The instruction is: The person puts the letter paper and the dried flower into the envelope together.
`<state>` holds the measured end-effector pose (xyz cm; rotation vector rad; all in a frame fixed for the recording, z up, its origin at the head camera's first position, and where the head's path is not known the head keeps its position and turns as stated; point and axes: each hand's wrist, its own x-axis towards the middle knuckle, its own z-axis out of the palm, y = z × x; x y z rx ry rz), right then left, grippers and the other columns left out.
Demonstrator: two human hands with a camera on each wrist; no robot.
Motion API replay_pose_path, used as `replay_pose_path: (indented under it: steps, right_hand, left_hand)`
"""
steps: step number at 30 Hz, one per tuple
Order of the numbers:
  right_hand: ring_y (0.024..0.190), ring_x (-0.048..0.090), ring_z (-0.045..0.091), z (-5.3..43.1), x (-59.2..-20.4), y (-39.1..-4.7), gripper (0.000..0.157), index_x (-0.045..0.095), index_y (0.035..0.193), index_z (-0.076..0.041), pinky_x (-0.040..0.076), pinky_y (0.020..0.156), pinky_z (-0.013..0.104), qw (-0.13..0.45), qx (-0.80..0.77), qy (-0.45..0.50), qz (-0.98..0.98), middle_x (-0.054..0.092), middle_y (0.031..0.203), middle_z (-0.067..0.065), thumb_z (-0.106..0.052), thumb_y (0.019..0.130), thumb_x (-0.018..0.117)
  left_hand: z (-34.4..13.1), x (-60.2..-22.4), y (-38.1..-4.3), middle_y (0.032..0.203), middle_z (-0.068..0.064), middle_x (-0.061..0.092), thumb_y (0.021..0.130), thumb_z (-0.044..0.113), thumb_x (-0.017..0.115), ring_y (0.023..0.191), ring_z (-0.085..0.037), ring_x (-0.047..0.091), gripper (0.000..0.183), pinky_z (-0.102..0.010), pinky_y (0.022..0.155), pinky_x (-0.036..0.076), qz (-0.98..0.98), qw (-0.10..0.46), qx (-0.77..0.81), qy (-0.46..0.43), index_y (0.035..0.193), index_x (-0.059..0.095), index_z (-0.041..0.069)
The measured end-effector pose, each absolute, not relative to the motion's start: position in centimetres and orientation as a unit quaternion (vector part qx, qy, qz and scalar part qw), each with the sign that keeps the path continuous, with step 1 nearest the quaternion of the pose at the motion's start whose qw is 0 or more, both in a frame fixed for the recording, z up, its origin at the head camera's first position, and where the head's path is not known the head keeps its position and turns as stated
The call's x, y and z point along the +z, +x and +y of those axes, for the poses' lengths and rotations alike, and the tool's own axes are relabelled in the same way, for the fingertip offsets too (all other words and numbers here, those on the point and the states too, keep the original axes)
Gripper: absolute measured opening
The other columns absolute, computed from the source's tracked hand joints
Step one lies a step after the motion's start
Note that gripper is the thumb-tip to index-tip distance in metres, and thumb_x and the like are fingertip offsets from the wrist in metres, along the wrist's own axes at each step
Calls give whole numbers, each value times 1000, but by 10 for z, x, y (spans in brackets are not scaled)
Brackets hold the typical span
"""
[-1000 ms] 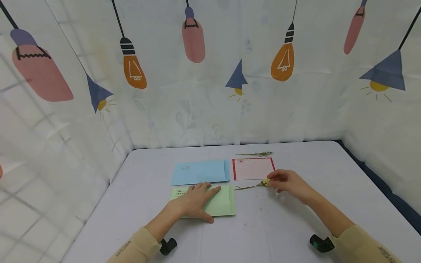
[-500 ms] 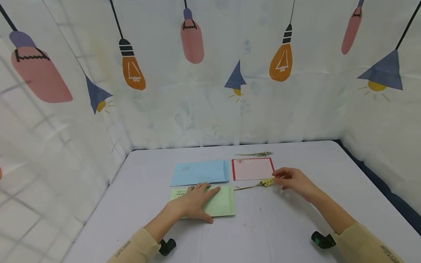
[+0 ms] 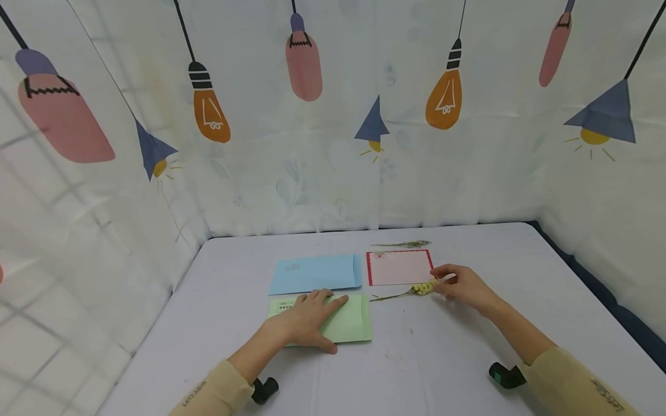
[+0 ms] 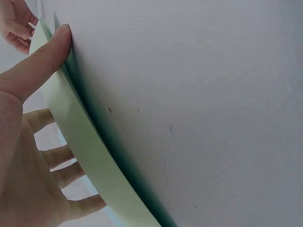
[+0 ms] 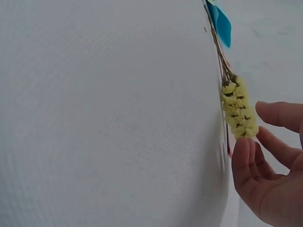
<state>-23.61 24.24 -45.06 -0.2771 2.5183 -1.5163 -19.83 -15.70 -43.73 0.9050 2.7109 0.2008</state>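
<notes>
My left hand [image 3: 309, 320] rests with spread fingers on the light green envelope [image 3: 354, 323]; in the left wrist view its thumb lies over the near edge of the green envelope [image 4: 87, 137]. My right hand [image 3: 463, 287] is at the flower head of a yellow dried flower sprig [image 3: 424, 288]. In the right wrist view, fingertips of the right hand [image 5: 270, 165] meet the end of the yellow flower head [image 5: 239, 109], while the thumb stands apart from it. The sprig's thin stem points left toward the green envelope. Just behind the sprig lies a pink card with a red border [image 3: 400, 267].
A blue envelope [image 3: 314, 274] lies behind the green one. Another dried sprig [image 3: 411, 244] lies beyond the card. Small crumbs dot the white tablecloth [image 3: 416, 370]. Dark wrist devices are at both sleeves. A patterned curtain [image 3: 322, 173] stands behind the table.
My right hand has shifted slightly to the right along the yellow sprig, and more of the flower head shows. My left hand has stayed on the green envelope.
</notes>
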Motion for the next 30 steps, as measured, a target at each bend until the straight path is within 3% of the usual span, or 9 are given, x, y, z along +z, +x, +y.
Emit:
replay_pose_path:
  steps: [8, 20, 30]
  right_hand:
    - [87, 56, 24, 238, -456, -236, 36, 67, 125, 0, 51, 65, 34, 80, -466, -85, 877, 61, 109, 12, -13, 93, 76]
    - [93, 60, 25, 237, -459, -240, 33, 65, 124, 1, 55, 67, 32, 76, -445, -128, 883, 65, 118, 16, -4, 93, 73]
    - [91, 61, 23, 240, -459, -240, 26, 68, 116, -1, 54, 69, 32, 91, -452, -122, 879, 66, 110, 11, -12, 93, 75]
  left_hand:
    - [-158, -440, -199, 156, -11, 36, 79, 61, 82, 143, -32, 36, 105, -59, 112, 30, 937, 139, 73, 312, 163, 31, 25]
    - [-158, -436, -198, 157, -13, 35, 80, 59, 83, 143, -33, 35, 104, -60, 113, 29, 936, 141, 78, 313, 163, 31, 23]
    - [-157, -435, -198, 157, -13, 36, 80, 57, 84, 143, -33, 35, 104, -60, 113, 28, 936, 143, 84, 310, 163, 31, 23]
